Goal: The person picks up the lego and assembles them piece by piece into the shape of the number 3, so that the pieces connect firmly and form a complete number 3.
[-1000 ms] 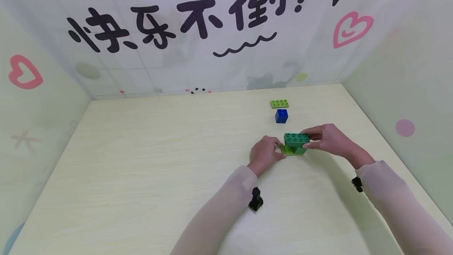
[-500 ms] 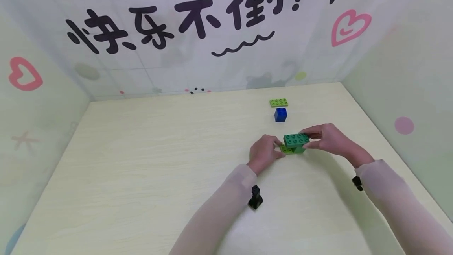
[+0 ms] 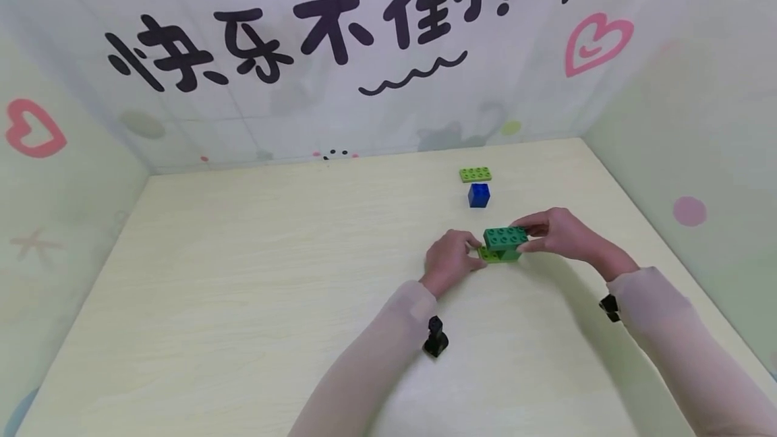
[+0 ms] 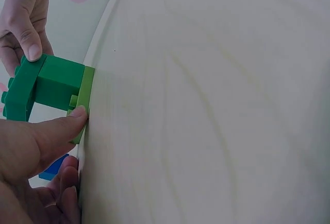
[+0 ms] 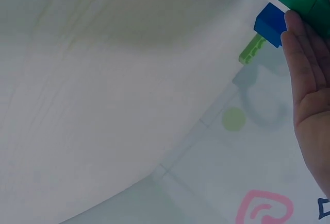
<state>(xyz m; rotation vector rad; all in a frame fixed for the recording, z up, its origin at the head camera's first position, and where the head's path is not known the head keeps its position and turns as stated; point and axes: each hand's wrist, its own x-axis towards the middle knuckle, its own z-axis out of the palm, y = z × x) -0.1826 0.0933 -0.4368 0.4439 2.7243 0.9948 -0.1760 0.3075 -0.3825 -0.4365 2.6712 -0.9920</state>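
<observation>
A small stack stands right of the table's middle. A light green plate [image 3: 487, 255] lies at the bottom, a dark green block [image 4: 59, 85] sits on it, and a dark green studded brick [image 3: 505, 238] is on top. My left hand [image 3: 469, 255] pinches the plate's left end, its thumb [image 4: 67, 123] pressed on the plate's edge [image 4: 87, 92]. From the right, my right hand [image 3: 533, 235] grips the top brick [image 4: 20, 90], with its fingers [image 4: 28, 28] on the brick's end. In the right wrist view the palm [image 5: 309, 95] fills the right side, so the grip is hidden there.
A blue cube [image 3: 479, 195] and a second light green plate [image 3: 475, 174] lie just beyond the stack, towards the back wall; both show in the right wrist view too, the cube [image 5: 270, 23] and the plate [image 5: 251, 49]. Printed walls close the wooden table [image 3: 255, 275] on three sides.
Both hands and the stack keep their places. Only the head view has drifted slightly.
</observation>
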